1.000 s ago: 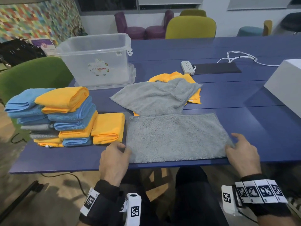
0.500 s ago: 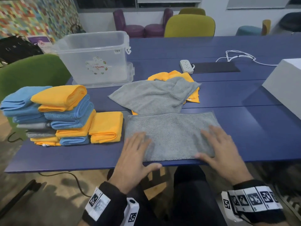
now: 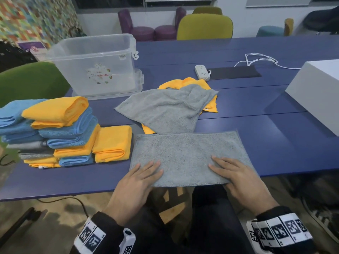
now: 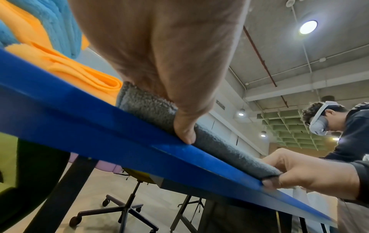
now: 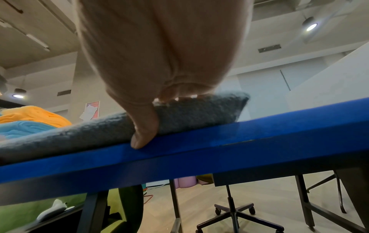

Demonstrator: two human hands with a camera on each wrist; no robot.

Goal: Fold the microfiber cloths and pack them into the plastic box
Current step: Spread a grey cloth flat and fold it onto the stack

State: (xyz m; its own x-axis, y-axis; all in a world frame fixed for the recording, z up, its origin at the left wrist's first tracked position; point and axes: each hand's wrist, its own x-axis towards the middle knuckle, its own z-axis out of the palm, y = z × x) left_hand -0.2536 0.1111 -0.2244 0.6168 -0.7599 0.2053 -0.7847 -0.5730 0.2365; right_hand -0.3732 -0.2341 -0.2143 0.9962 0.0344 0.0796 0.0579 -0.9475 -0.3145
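Observation:
A grey cloth, folded into a flat rectangle, lies at the front edge of the blue table. My left hand holds its near left part: fingers flat on top, thumb tucked against the near edge. My right hand holds the near right part the same way, thumb at the table edge. Left of the cloth sit a folded orange cloth and a stack of folded cloths. Behind it, a loose grey cloth covers loose orange ones. The clear plastic box stands open at the back left.
A white box stands at the right. A power strip, a dark mat and a white cable lie behind the loose cloths. A green chair is at the table's left end.
My hands moved from the cloth's near corners onto its top, then slid back toward me to the near edge. The cloth lies flatter; nothing else moved.

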